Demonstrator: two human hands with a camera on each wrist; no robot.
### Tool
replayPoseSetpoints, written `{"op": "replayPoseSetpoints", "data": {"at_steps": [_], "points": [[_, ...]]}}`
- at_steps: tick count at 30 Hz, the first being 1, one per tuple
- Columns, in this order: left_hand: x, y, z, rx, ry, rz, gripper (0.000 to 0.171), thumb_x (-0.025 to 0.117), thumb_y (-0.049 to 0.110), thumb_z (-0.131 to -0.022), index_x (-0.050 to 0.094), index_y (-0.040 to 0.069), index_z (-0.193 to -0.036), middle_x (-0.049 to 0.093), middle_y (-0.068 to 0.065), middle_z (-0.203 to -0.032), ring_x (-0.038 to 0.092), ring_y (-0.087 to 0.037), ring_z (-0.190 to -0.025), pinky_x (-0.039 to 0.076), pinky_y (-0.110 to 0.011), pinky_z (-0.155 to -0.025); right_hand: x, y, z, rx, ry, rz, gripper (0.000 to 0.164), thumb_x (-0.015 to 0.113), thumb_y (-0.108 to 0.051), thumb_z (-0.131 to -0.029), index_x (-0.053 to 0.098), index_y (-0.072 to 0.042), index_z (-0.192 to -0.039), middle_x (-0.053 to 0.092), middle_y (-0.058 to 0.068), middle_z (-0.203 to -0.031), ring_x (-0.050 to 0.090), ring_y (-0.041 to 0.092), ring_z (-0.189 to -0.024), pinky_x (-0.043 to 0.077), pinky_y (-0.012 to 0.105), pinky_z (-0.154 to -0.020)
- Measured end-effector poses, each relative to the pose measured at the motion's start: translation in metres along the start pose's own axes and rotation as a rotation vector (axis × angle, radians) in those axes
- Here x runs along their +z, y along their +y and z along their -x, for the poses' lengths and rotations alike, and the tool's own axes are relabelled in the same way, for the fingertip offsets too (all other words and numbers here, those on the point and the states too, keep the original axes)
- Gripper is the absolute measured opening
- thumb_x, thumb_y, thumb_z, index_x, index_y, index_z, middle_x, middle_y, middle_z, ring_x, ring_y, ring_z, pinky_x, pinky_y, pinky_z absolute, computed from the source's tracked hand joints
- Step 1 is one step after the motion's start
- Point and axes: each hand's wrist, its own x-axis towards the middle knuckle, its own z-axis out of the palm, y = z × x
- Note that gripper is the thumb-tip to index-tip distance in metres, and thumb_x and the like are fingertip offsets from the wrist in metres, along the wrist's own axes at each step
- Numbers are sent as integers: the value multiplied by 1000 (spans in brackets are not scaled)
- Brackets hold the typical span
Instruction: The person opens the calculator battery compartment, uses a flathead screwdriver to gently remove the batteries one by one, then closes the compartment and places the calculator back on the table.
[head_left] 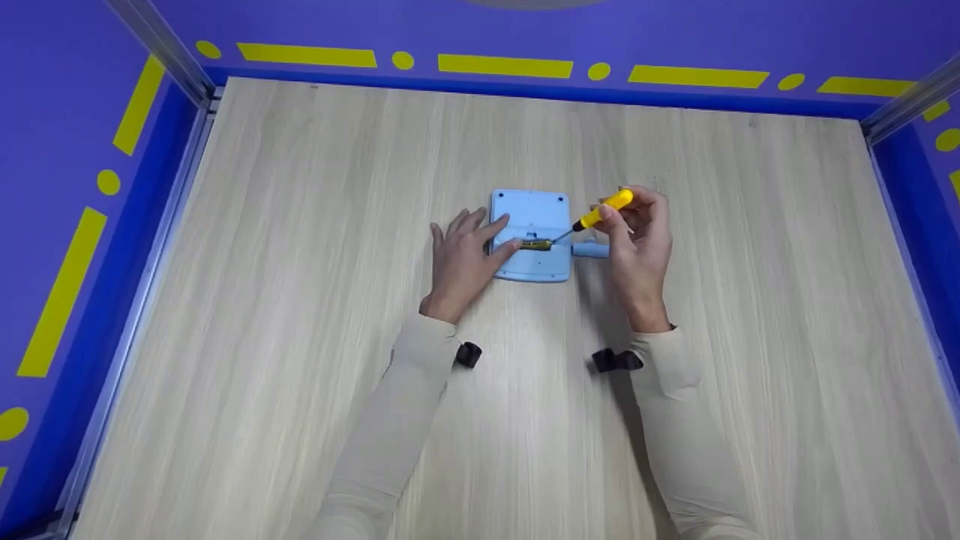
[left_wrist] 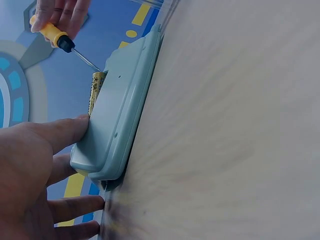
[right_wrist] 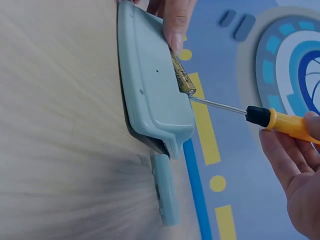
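Note:
A light-blue plastic device (head_left: pixel 531 264), resembling a calculator lying face down, has a battery slot across its back. One gold battery (head_left: pixel 535 244) sits in the slot, its right end tilted up in the wrist views. My left hand (head_left: pixel 466 262) rests over the device's left edge, fingers spread, the thumb touching the battery's left end. With my right hand (head_left: pixel 643 244) I hold a yellow-handled screwdriver (head_left: pixel 609 207) between thumb and fingers. Its metal tip (right_wrist: pixel 200 100) meets the raised end of the battery. Whether the tip is under that end I cannot tell.
A small light-blue battery cover (head_left: pixel 590 250) lies on the wooden table (head_left: pixel 300 300), just right of the device. Blue panels (head_left: pixel 525 30) with yellow markings stand around the table. Black wrist cameras (head_left: pixel 469 355) are strapped at both cuffs.

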Motion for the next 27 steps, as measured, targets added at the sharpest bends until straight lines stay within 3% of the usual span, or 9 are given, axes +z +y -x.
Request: {"op": "replayPoseSetpoints", "data": {"at_steps": [7, 20, 27], "points": [[0, 0, 0, -11, -8, -6, 56, 66, 51, -104, 62, 21, -150, 50, -16, -160, 34, -40, -154, 7, -75, -122, -3, 2, 0, 48, 18, -42, 32, 66, -1, -104, 52, 4, -133, 67, 19, -118, 70, 31, -106, 61, 34, -90], [0, 0, 0, -14, -10, -6, 54, 65, 50, -104, 62, 22, -150, 49, -15, -160, 34, -39, -155, 6, -74, -122, -7, 3, -3, 28, 24, -86, 33, 68, 2, -103, 53, 4, -132, 66, 26, -117, 71, 39, -106, 62, 35, -87], [-1, 1, 0, -16, -7, -12, 55, 65, 51, -104, 63, 21, -150, 50, -16, -160, 35, -39, -154, 8, -74, -122, -16, 0, -9, 18, 88, -90, 32, 69, 2, -101, 55, 3, -130, 65, 23, -115, 70, 33, -102, 62, 36, -86]]}}
